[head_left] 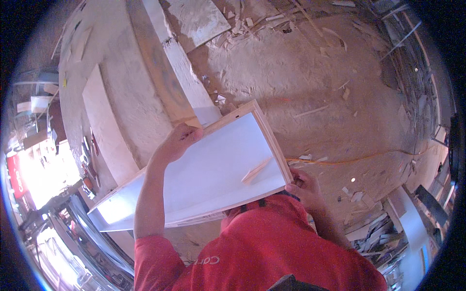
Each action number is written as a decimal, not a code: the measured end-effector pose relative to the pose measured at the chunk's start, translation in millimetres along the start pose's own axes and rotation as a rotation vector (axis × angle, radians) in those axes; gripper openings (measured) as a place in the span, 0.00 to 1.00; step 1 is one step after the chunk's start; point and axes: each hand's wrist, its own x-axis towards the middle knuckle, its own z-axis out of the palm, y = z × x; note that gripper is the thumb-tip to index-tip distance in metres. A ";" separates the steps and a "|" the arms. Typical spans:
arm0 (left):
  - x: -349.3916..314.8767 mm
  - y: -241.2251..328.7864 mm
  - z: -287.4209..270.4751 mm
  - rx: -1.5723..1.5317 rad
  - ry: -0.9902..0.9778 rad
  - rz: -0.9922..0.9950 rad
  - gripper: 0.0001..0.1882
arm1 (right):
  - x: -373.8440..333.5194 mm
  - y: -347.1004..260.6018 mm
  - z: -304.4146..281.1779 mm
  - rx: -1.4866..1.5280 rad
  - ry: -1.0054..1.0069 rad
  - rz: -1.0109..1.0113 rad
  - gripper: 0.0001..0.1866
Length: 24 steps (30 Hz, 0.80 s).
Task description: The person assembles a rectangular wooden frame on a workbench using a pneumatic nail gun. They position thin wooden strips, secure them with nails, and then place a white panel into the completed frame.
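A long, shallow wooden box with a white inner panel and a pale wood rim (273, 138) lies slantwise in front of my body. My left hand (183, 137) is closed over its far rim, the forearm crossing above the white panel. At the near right corner, my right hand (305, 189) grips the rim; some of its fingers are hidden behind the corner. A small pale strip of wood (257, 169) shows inside the box, near its right end.
Beyond the box lie a long pale board (187, 72) and another flat board (104, 116). An orange cord (359, 159) runs across the dusty floor to the right. Hand tools (87, 165) lie at the left. Wood scraps (371, 233) are heaped at the lower right.
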 end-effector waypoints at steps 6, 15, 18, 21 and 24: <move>-17.9 26.4 5.2 -0.005 0.203 0.071 0.26 | -6.8 -14.5 1.5 -0.171 0.067 0.067 0.29; -29.5 47.4 4.7 -0.056 0.269 0.004 0.20 | -17.1 -13.8 -3.9 -0.190 0.128 0.108 0.23; -32.2 51.6 5.1 -0.054 0.283 -0.006 0.19 | -20.1 -9.7 -8.9 -0.237 0.141 0.126 0.23; -28.7 52.7 2.7 -0.053 0.275 -0.030 0.19 | -18.4 -5.6 -10.8 -0.285 0.146 0.133 0.24; -22.2 41.2 5.3 -0.038 0.306 -0.003 0.18 | -17.8 -2.2 -10.8 -0.225 0.099 0.099 0.28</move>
